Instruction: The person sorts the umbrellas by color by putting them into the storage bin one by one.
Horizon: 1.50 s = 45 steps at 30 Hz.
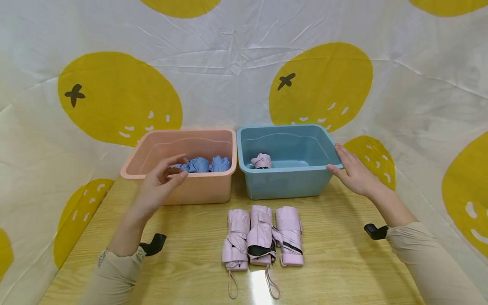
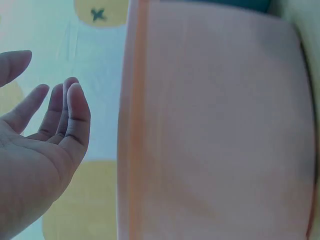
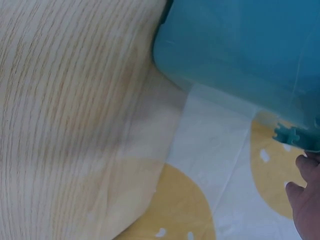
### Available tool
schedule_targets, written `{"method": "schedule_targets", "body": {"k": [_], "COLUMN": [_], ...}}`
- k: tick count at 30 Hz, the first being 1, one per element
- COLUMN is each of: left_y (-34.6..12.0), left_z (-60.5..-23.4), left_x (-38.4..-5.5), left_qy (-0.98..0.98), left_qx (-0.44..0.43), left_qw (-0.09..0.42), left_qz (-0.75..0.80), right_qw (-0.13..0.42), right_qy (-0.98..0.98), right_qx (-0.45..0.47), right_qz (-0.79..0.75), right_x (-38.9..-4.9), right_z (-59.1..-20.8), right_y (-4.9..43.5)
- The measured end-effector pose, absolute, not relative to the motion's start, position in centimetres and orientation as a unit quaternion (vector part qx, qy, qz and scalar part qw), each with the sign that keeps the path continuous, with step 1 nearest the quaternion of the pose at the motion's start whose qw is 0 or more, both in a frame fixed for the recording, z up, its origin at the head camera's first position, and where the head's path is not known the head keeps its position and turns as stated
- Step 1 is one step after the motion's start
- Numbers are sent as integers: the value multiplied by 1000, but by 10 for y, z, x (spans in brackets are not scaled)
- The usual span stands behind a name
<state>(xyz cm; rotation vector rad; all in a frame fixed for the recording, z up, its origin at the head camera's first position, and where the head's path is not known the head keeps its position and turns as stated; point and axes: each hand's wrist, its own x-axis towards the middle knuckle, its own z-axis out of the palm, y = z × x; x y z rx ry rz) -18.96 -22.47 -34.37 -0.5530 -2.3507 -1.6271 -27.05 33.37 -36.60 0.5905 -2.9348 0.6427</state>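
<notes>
My left hand hovers at the front rim of the pink bin, its fingers loosely bent and nothing in them. The left wrist view shows the same bare, relaxed hand beside the bin's wall. On the right side of the blue bin, my right hand touches the rim with fairly straight fingers. In the right wrist view only some fingertips show at that rim. Blue folded umbrellas lie inside the pink bin, and one pink folded umbrella is inside the blue bin.
Three pink folded umbrellas lie side by side on the wooden table, in front of the bins: a left one, a middle one and a right one. Behind the bins hangs a white cloth with yellow fruit shapes.
</notes>
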Motion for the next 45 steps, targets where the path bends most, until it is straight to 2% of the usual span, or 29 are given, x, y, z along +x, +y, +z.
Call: {"method": "schedule_targets", "body": {"k": [8,16,29,35,45], "left_y": [-192,-167,-143,-137,-121], "left_z": [-368,-398,-452,-458,-461], "left_x": [-168,-161,-175,-179,-192], "left_qy": [-801,-817,-851,-873,-894], "left_qx": [-246,-264,-271,-255,-236], "left_qw": [99,32,-72,-110,-139], "left_qz": [-537,-512,-444,-401,-354], "right_qw": [37,39,40,42,45], "right_qy": [-960,-959,-958,-959,-960], "right_qx": [185,185,190,190,185], "right_qz": [208,209,210,207,205], "right_x": [-269,-269,-272,-272,-273], "right_z": [-367,-367,-369,-369,-369], "right_y": [334,337,336,334,334]}}
